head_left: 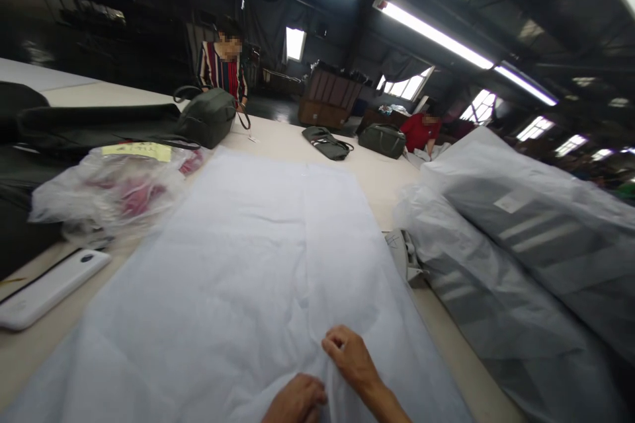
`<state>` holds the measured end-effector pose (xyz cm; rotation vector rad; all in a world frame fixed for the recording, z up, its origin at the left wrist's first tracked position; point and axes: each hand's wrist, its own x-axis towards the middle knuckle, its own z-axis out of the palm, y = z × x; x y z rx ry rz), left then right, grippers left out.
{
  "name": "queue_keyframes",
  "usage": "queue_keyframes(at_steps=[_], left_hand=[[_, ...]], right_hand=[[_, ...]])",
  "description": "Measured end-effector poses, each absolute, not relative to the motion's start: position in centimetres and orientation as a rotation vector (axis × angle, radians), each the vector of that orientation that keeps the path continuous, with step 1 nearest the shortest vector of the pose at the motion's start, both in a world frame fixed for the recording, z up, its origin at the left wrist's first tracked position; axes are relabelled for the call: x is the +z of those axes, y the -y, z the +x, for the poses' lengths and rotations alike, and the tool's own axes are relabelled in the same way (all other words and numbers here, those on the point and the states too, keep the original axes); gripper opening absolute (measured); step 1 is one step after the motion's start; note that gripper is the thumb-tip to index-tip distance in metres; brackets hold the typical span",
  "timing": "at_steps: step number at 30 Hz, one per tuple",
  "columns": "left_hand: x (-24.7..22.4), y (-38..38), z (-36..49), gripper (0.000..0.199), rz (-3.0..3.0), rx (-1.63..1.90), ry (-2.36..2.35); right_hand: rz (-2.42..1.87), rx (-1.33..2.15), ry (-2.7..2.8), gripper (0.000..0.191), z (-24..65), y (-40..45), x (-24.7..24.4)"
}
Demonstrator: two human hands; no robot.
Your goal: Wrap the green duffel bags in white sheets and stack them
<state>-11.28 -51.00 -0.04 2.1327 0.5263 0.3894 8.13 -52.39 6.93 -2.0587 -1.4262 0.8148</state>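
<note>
A large white sheet (238, 277), thin and slightly wrinkled, lies spread before me with a lengthwise fold or seam right of its middle. At the lower edge of the view, my left hand (297, 400) rests on the sheet with its fingers curled at a raised fold; the fingertips are partly hidden. Just to the right and farther forward, my right hand (350, 355) is closed, thumb and forefinger pinched together at the sheet beside that same fold. Whatever lies under the fingers is too small to make out clearly.
Left are a white phone (54, 287), a clear plastic bag (119, 188) with a yellow label, and dark bags (208, 117). Plastic-wrapped grey bags (526, 244) are piled right, beside a tape dispenser (404, 254). Two people (224, 69) stand at the far table edge.
</note>
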Motion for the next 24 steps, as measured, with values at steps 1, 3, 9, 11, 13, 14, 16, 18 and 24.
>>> queue_keyframes(at_steps=[1,3,9,11,13,14,16,18,24], left_hand=[[0.0,51.1,-11.6,0.024,1.928,0.386,-0.633],[0.1,51.5,-11.6,0.033,1.524,0.376,-0.775],[1.2,53.4,-8.9,0.101,1.093,0.314,-0.968],[1.7,54.1,-8.3,0.105,1.117,0.317,-1.004],[2.0,54.6,-8.1,0.101,1.141,0.322,-1.025],[2.1,54.8,-8.2,0.099,1.148,0.327,-1.033],[2.2,55.0,-8.5,0.095,1.166,0.339,-1.036],[2.3,55.1,-8.9,0.091,1.201,0.334,-1.037],[1.9,55.1,-9.4,0.088,1.44,0.251,-1.078]], right_hand=[[-2.04,0.788,1.455,0.029,8.1,52.6,6.7],[-2.028,0.745,1.484,0.034,8.1,52.8,6.4],[-1.875,0.425,1.712,0.026,7.5,54.8,5.6],[-1.824,0.328,1.823,0.022,7.3,55.6,5.3],[-1.815,0.262,1.887,0.021,7.4,56.3,5.1],[-1.822,0.226,1.9,0.021,7.4,56.6,5.1],[-1.832,0.145,1.922,0.025,7.6,56.9,5.1],[-1.807,0.091,1.992,0.036,7.7,57.0,5.0],[-1.771,0.114,2.172,0.055,7.4,57.3,3.8]])
